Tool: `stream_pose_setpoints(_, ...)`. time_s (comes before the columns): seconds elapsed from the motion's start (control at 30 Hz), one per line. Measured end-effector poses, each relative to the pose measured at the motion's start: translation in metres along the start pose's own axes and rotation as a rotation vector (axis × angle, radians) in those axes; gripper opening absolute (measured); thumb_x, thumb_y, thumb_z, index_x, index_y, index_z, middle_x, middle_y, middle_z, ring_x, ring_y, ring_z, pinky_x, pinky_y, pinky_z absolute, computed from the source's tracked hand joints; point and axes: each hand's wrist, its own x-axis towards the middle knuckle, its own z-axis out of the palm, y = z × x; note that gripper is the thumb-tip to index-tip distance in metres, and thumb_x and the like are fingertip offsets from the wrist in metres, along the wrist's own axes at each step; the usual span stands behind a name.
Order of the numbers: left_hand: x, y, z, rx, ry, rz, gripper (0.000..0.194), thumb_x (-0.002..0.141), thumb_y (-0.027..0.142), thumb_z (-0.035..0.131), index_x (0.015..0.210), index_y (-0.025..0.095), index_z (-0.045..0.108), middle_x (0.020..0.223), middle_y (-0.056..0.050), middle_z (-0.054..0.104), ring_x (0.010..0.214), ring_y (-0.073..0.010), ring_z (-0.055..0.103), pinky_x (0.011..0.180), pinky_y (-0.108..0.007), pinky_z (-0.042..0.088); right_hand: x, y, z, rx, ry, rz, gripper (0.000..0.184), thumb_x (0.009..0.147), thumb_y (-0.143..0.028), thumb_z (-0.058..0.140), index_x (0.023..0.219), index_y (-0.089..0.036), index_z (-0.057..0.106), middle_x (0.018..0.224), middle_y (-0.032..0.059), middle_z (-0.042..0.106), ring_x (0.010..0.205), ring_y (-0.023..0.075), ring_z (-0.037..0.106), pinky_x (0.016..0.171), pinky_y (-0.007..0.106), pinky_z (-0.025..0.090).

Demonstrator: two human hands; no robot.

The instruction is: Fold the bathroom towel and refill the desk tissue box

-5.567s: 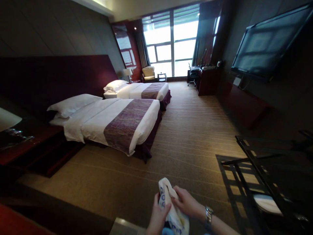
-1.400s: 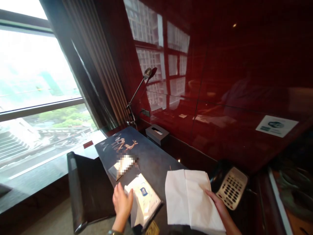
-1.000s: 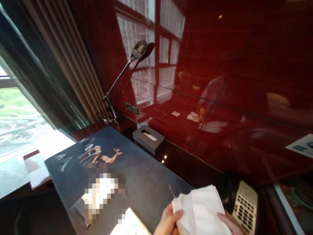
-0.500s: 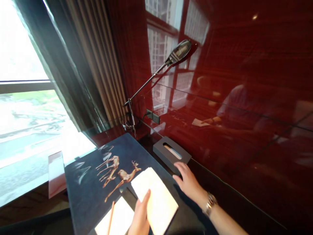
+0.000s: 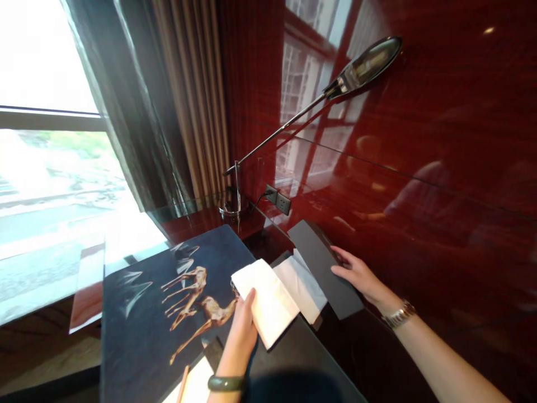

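The grip of the left hand [image 5: 242, 324] is closed on a stack of folded white tissues [image 5: 268, 305], thumb on top, above the tabletop [image 5: 352, 347]. The grip of the right hand [image 5: 361, 280] holds a gray box [image 5: 325, 268] tilted up, its fingertips partly hidden by the box. Just left of the box lie more white tissues [image 5: 300, 285], partly covered by the left hand's stack. Farther left, a dark mat [image 5: 235, 246] shows printed deer. A pencil [image 5: 183, 383] lies on a paper pad [image 5: 199, 380] at the near edge, both cut off; glare washes out the pad, so any writing cannot be made out. At the far side stands a lamp [image 5: 277, 131], near a wall socket [image 5: 282, 202].
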Motion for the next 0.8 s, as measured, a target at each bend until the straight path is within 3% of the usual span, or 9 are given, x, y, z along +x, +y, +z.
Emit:
stream_pose_setpoints(0.1,0.027,-0.04,0.04,-0.064,-0.145,-0.007,0.037,0.088,0.019,0.058,0.123,0.01,0.055,0.13,-0.022,0.064,0.111,-0.0309,0.067,0.104,-0.043,0.052,-0.013,-0.025,-0.012,0.106,0.022,0.014,0.091,0.062,-0.04,0.086,0.142,-0.015,0.05,0.129,0.0125,0.063,0.112,0.0296,0.061,0.105,0.044,0.045)
stream_pose_setpoints(0.17,0.043,-0.068,0.063,-0.076,-0.145,-0.041,0.038,0.089,0.015,0.053,0.127,0.01,0.05,0.133,-0.023,0.061,0.11,-0.0299,0.068,0.102,-0.042,0.053,-0.017,-0.026,-0.011,0.1,0.017,0.016,0.091,0.063,-0.04,0.086,0.142,-0.015,0.049,0.13,0.013,0.062,0.112,0.0298,0.061,0.104,0.044,0.046)
stream_pose_setpoints(0.23,0.055,-0.088,0.076,-0.058,-0.099,-0.084,0.042,0.087,0.01,0.051,0.129,0.013,0.046,0.131,-0.023,0.06,0.107,-0.0292,0.068,0.099,-0.043,0.054,-0.014,-0.014,-0.004,0.07,0.014,0.01,0.088,0.064,-0.039,0.084,0.142,-0.016,0.05,0.134,0.0131,0.06,0.115,0.0303,0.06,0.105,0.045,0.045)
stream_pose_setpoints(0.33,0.062,-0.1,0.076,-0.029,-0.063,-0.109,0.04,0.086,0.008,0.049,0.125,0.014,0.045,0.121,-0.021,0.063,0.099,-0.0282,0.07,0.095,-0.045,0.055,0.0,0.017,0.011,-0.009,-0.029,-0.02,0.084,0.069,-0.038,0.078,0.144,-0.013,0.046,0.137,0.0146,0.058,0.117,0.0295,0.059,0.107,0.045,0.044)
stream_pose_setpoints(0.43,0.061,-0.097,0.068,-0.01,-0.055,-0.124,0.032,0.086,0.006,0.046,0.116,0.015,0.049,0.112,-0.017,0.067,0.091,-0.0256,0.072,0.092,-0.044,0.057,0.012,0.036,0.024,-0.084,-0.065,-0.016,0.086,0.069,-0.039,0.073,0.144,-0.006,0.045,0.132,0.0183,0.061,0.115,0.0315,0.06,0.106,0.047,0.044)
stream_pose_setpoints(0.57,0.059,-0.088,0.063,0.013,-0.055,-0.154,0.029,0.082,0.004,0.052,0.107,0.017,0.053,0.106,-0.013,0.07,0.089,-0.0258,0.072,0.09,-0.046,0.057,0.005,0.02,0.017,-0.033,-0.037,0.057,0.09,0.066,-0.046,0.075,0.141,-0.007,0.047,0.137,0.0201,0.057,0.12,0.0358,0.057,0.107,0.051,0.042)
stream_pose_setpoints(0.63,0.057,-0.079,0.061,0.004,-0.056,-0.148,0.026,0.08,0.003,0.053,0.102,0.016,0.055,0.102,-0.013,0.071,0.088,-0.026,0.072,0.092,-0.045,0.056,-0.017,0.01,0.0,0.026,-0.031,0.075,0.087,0.067,-0.048,0.076,0.141,-0.012,0.048,0.141,0.0171,0.055,0.122,0.0354,0.056,0.107,0.051,0.043)
stream_pose_setpoints(0.7,0.052,-0.063,0.055,-0.026,-0.075,-0.119,0.024,0.078,0.004,0.055,0.098,0.017,0.057,0.102,-0.012,0.072,0.094,-0.0261,0.072,0.095,-0.041,0.055,-0.053,0.018,-0.023,0.025,0.015,0.085,0.081,0.068,-0.049,0.078,0.139,-0.019,0.052,0.144,0.0123,0.053,0.129,0.0346,0.052,0.113,0.051,0.038)
stream_pose_setpoints(0.8,0.041,-0.026,0.034,-0.082,-0.063,-0.07,0.022,0.076,0.01,0.059,0.096,0.019,0.061,0.101,-0.009,0.075,0.101,-0.0257,0.071,0.1,-0.038,0.053,-0.119,0.074,-0.057,-0.15,0.182,0.133,0.072,0.063,-0.046,0.082,0.13,-0.027,0.064,0.145,0.0075,0.052,0.139,0.0358,0.042,0.123,0.051,0.025)
